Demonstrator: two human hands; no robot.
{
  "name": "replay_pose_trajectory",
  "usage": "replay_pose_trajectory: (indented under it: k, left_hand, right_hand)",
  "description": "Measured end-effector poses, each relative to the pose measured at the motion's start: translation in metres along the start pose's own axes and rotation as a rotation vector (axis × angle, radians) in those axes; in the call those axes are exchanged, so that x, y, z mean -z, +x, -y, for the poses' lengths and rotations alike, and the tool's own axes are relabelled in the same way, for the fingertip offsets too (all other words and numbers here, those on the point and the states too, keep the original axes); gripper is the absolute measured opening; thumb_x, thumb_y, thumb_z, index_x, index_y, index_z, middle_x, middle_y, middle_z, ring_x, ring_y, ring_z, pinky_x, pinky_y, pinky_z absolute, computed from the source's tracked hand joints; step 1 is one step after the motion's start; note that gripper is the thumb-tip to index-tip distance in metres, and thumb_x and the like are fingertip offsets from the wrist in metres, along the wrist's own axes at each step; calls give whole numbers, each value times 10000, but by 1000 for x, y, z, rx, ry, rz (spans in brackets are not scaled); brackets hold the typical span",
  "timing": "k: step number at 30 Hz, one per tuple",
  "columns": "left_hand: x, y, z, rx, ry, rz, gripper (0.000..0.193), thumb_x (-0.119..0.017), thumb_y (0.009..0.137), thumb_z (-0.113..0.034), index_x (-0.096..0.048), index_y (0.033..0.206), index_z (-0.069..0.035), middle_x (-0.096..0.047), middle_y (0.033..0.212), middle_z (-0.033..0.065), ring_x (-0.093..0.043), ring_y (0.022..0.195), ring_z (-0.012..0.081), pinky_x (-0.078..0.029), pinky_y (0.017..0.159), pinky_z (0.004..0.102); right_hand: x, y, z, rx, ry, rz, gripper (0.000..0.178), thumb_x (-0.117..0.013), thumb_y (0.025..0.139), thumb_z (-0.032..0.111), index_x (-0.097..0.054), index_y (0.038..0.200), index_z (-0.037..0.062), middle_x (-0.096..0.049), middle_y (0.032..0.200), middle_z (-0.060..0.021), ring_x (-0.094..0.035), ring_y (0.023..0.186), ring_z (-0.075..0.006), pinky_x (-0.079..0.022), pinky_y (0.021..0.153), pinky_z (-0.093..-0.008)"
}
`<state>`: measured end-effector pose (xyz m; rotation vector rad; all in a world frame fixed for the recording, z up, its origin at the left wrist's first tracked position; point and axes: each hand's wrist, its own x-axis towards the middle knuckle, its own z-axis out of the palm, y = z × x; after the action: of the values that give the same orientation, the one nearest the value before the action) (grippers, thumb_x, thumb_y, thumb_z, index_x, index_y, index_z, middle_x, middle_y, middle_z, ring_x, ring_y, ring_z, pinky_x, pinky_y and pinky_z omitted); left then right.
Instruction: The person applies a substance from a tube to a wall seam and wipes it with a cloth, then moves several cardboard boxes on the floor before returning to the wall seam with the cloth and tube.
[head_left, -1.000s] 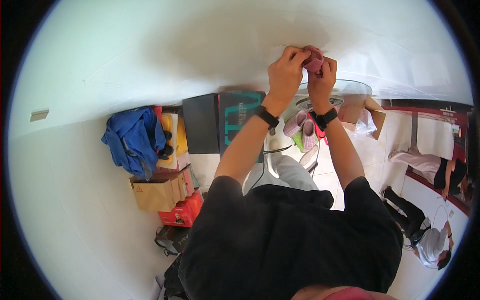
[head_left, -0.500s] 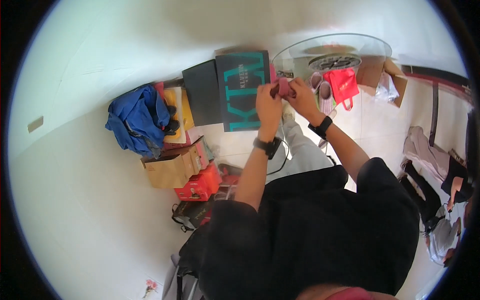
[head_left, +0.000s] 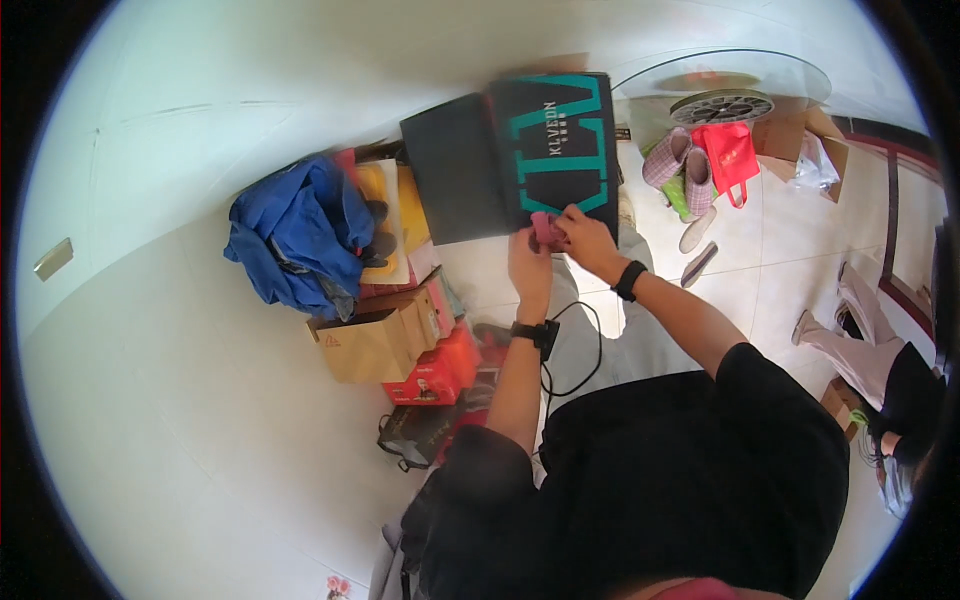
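Observation:
Between my two hands is a small dusky-pink roll or strip [head_left: 542, 224], its kind too small to tell. My left hand [head_left: 529, 264] is closed on its lower left side. From the right, the fingers of my right hand [head_left: 586, 241] pinch its other side. Both hands are in front of my body, over the near edge of a large black box [head_left: 508, 140] with teal lettering. Each wrist wears a black band, and a thin black cable [head_left: 598, 345] loops down from the left one.
To the left lie a blue cloth heap [head_left: 300, 235], a cardboard box [head_left: 368, 347] and a red box [head_left: 432, 372]. Right of the black box are a round glass table [head_left: 640, 82], plaid slippers [head_left: 698, 180], a red bag [head_left: 728, 160] and an open carton [head_left: 832, 160]. Other people stand far right.
Both hands have come down closer to my body, with the pink thing still between them. The view has shifted, so the boxes and table appear further right. People at the far right have moved.

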<state>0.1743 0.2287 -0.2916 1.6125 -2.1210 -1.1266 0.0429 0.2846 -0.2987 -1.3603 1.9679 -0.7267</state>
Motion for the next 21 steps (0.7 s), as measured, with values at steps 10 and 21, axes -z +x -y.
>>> replay_pose_trajectory:
  k: [10, 21]
  left_hand:
    - [-6, 57, -41, -199, -113, 234, 362, -632, 789, -94, -579, 1147, -109, -573, 1085, 118, -577, 1010, 344, -486, 819, 421]
    - [26, 7, 12, -39, -161, 185, 340, -624, 793, -61, -565, 1127, -81, -563, 1072, 113, -599, 947, 350, -497, 781, 409]
  right_hand:
    - [10, 11, -7, -210, -132, -354, 349, -655, 777, 68, -545, 1108, 71, -540, 1019, -151, -588, 867, -393, -499, 692, -447]
    - [-24, -12, 32, -169, 76, -181, 331, -697, 735, 42, -573, 1041, 30, -531, 988, -135, -593, 852, -368, -492, 696, -415]
